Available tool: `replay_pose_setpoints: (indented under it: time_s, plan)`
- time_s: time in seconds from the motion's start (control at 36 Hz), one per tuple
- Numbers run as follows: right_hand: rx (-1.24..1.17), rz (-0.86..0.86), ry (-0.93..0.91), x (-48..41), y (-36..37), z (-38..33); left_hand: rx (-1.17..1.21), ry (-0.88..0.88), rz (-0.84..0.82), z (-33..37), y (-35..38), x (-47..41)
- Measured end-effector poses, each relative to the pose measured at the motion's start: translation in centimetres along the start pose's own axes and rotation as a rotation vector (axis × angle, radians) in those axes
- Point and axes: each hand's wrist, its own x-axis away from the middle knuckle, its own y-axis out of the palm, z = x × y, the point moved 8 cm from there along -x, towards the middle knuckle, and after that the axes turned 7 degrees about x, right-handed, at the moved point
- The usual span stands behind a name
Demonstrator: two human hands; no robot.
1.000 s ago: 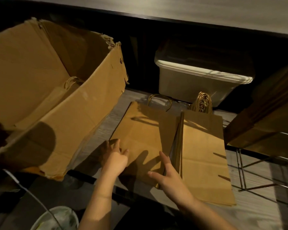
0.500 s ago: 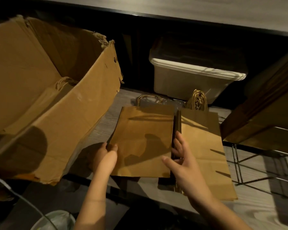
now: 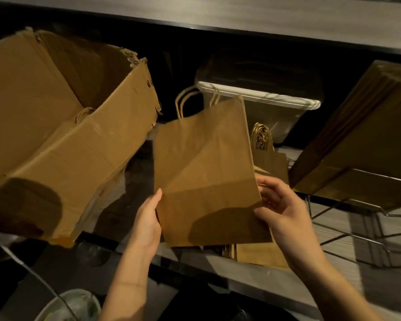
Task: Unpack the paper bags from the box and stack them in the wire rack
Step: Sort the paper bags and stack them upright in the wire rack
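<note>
Flat brown paper bag (image 3: pixel 206 177) with twisted paper handles is hanging in the air in the head view, tilted, its handles pointing away from the person. It is sitting above the grey wood-grain tabletop (image 3: pixel 333 281), between the torn brown cardboard box (image 3: pixel 67 158) on the left and the thin metal wire rack (image 3: pixel 380 214) on the right. The left hand (image 3: pixel 148 223) is gripping the bag's lower left edge, its fingers (image 3: pixel 156 198) lying along that edge. The right hand (image 3: pixel 280 209) is pinching the lower right edge, thumb on the front and curled fingers (image 3: pixel 271 183) going behind the paper. More folded bags are lying inside the box, where a looped handle (image 3: pixel 85 113) is showing. A low pile of brown bags (image 3: pixel 262 257) is resting on the tabletop right under the held one, and a leaning stack of brown bags (image 3: pixel 368 147) is filling the rack. A white plastic tub (image 3: pixel 259 98) is sitting behind, just beyond the raised handles. The likeliest trouble is those loose handles catching on the tub's rim or on a rack wire as the bag is swinging rightward. The thin paper, held only by its lower edges, could also buckle or slip free. Pushing it against the leaning stack might crumple its leading edge or tip that stack. A passing forearm could drag the low pile, which is lying near the tabletop's front edge, onto the floor.
</note>
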Motion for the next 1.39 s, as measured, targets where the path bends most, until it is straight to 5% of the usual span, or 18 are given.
replay_pose_setpoints:
  time_s: [0.28,0.72,0.89,1.31,1.39]
  plan:
    - [0.133,0.267,-0.226,1.3,-8.1,-2.2,0.007,0.162,-0.235,-0.4,7.2,5.3]
    - [0.24,0.629,-0.568,1.1,-20.4,-3.0,-0.174,0.446,-0.302,-2.6,18.8,13.5]
    - [0.195,0.683,-0.62,1.2,-23.6,-3.0,-0.367,0.496,-0.374,-3.6,22.1,14.8]
    - [0.048,0.771,-0.613,0.9,-28.9,-1.1,-0.423,0.583,-0.44,-3.8,29.0,14.9]
    - [0.018,0.819,-0.577,0.6,-29.6,-0.8,-0.519,0.637,-0.34,-3.1,30.6,15.0]
